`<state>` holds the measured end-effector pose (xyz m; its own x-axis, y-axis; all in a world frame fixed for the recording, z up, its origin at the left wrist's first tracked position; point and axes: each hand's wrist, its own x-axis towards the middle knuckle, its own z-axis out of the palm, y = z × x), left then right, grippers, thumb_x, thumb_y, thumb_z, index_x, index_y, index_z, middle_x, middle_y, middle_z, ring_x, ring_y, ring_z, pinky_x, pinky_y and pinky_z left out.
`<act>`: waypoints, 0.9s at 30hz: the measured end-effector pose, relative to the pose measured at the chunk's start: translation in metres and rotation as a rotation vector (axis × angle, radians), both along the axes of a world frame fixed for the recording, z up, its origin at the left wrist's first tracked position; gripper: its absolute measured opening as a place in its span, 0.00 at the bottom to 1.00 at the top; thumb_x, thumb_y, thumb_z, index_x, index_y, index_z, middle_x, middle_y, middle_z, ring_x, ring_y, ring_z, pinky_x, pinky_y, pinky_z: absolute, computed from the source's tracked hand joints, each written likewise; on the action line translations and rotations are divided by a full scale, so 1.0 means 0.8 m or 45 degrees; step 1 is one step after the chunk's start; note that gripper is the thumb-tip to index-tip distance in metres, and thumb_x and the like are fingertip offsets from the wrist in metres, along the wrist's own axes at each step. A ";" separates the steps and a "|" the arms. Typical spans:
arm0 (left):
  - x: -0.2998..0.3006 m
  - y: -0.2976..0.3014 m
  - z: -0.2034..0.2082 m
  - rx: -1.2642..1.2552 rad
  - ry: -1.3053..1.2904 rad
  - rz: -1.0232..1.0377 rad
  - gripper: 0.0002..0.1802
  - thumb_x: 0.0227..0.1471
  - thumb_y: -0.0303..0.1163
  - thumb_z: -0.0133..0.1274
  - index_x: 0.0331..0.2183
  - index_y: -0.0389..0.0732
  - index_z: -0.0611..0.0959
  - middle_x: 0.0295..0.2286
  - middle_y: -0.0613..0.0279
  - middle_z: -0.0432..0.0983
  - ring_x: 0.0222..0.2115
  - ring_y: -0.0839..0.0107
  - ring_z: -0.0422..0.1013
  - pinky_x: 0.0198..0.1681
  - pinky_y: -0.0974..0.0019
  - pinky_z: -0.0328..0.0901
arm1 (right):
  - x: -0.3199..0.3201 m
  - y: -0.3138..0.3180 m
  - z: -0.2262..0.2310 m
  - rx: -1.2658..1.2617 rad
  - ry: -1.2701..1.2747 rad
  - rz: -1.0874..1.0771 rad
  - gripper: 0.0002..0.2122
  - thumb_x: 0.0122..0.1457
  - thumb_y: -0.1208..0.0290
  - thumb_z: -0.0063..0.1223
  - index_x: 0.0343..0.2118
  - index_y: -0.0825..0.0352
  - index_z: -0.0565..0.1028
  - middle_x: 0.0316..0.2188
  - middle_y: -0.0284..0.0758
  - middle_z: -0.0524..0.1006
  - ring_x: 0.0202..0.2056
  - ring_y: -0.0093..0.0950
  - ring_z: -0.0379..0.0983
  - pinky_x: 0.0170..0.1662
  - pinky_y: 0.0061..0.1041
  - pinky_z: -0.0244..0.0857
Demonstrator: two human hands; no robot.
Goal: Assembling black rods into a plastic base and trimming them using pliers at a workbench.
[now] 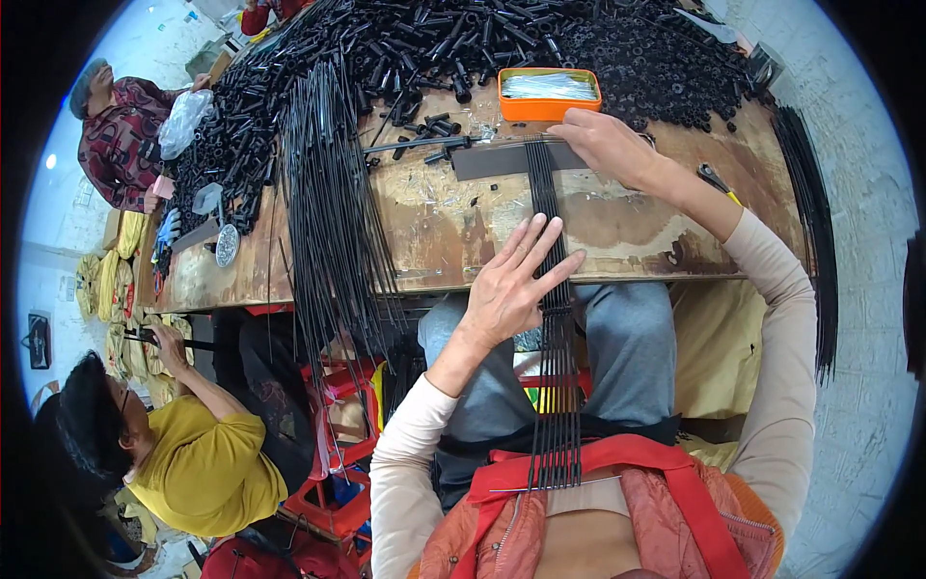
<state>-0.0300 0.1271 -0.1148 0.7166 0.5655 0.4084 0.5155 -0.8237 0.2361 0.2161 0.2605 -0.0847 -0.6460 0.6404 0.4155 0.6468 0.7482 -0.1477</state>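
A flat row of thin black rods point(557, 362) runs from the table down over my lap. My left hand point(511, 285) lies on the rods at the table's front edge, its fingers outstretched and a little spread. Beyond it, the rods' far ends rest over a dark flat strip point(497, 162). My right hand point(612, 148) is bent beside those far ends, in front of an orange box point(531, 111) of thin silvery wires point(550, 87). Its fingers are drawn together, and what they hold, if anything, is hidden. A thin wire point(511, 489) crosses the rods' near ends at my lap.
A thick bundle of black rods point(323, 183) hangs over the table's edge to the left. Black tubular parts point(424, 43) and small black rings point(627, 77) heap at the back. Pliers point(719, 181) lie to the right. Two people, one in a yellow top point(198, 473), are at the left.
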 end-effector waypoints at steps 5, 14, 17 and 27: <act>0.000 -0.001 0.001 -0.017 0.008 -0.002 0.47 0.25 0.20 0.53 0.55 0.57 0.74 0.61 0.52 0.58 0.62 0.55 0.54 0.65 0.54 0.50 | -0.003 0.000 -0.001 0.009 0.004 -0.036 0.12 0.53 0.81 0.49 0.41 0.71 0.75 0.32 0.42 0.73 0.37 0.42 0.73 0.41 0.36 0.68; 0.000 0.000 -0.001 -0.023 0.016 -0.003 0.48 0.24 0.20 0.54 0.55 0.57 0.74 0.61 0.53 0.57 0.62 0.55 0.54 0.65 0.54 0.50 | -0.009 0.019 0.002 -0.085 0.194 0.079 0.06 0.55 0.79 0.52 0.36 0.71 0.72 0.31 0.41 0.74 0.36 0.41 0.73 0.40 0.35 0.68; 0.000 0.000 -0.001 -0.029 0.005 -0.007 0.48 0.24 0.20 0.54 0.55 0.57 0.74 0.61 0.53 0.57 0.62 0.55 0.54 0.65 0.54 0.50 | -0.015 0.021 0.004 -0.068 0.228 0.125 0.05 0.55 0.79 0.52 0.33 0.71 0.70 0.31 0.41 0.74 0.36 0.41 0.73 0.40 0.34 0.67; -0.002 0.000 -0.004 -0.017 -0.017 -0.007 0.49 0.23 0.21 0.54 0.55 0.57 0.73 0.61 0.52 0.57 0.62 0.55 0.54 0.65 0.54 0.50 | 0.028 0.009 0.018 -0.151 -0.110 -0.161 0.09 0.56 0.73 0.53 0.39 0.68 0.75 0.33 0.41 0.76 0.39 0.41 0.73 0.43 0.36 0.68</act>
<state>-0.0314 0.1273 -0.1180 0.7142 0.5670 0.4104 0.5075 -0.8233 0.2543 0.2383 0.2680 -0.0699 -0.5875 0.7597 0.2787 0.7485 0.6411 -0.1695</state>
